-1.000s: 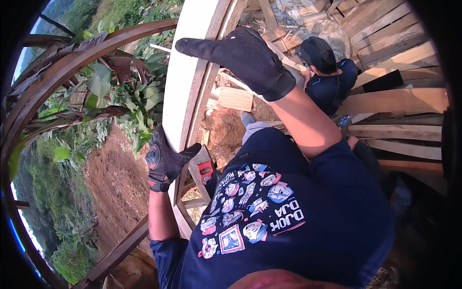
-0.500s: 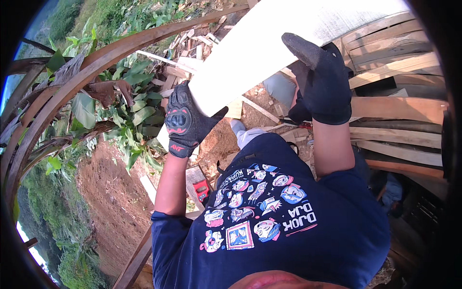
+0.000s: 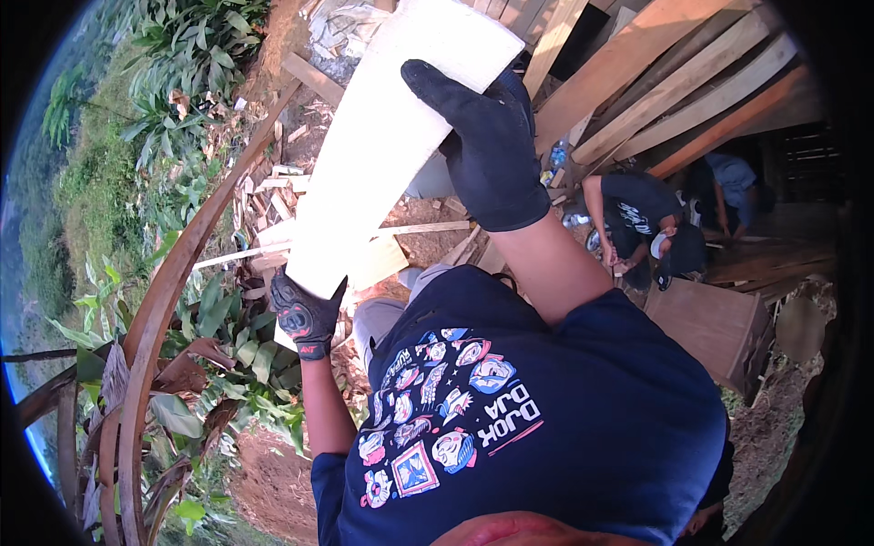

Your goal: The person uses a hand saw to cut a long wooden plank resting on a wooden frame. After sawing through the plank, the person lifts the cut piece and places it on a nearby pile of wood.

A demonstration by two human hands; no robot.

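A wide pale board (image 3: 364, 155), washed out by bright light, slants up from lower left to upper right in front of me. Its near end rests in my left hand (image 3: 308, 314), in a black glove with red trim, thumb to one side and fingers closed round the end. My right hand (image 3: 492, 150), in a black glove, grips the right edge close to the far end. The right thumb lies over the board's face, while the fingers pass behind it and are mostly hidden.
Wooden planks (image 3: 674, 86) lean at the upper right. Two people crouch at the right, one in a dark shirt (image 3: 637, 205), beside a brown box (image 3: 710, 328). Curved timber (image 3: 182, 255) runs along the left, before leafy plants (image 3: 205, 318). Wood scraps (image 3: 273, 205) litter the ground.
My view has turned toward the right, bringing the crouching people and the box into sight. The board stands steeper, and its far end now shows. Both hands keep hold of it.
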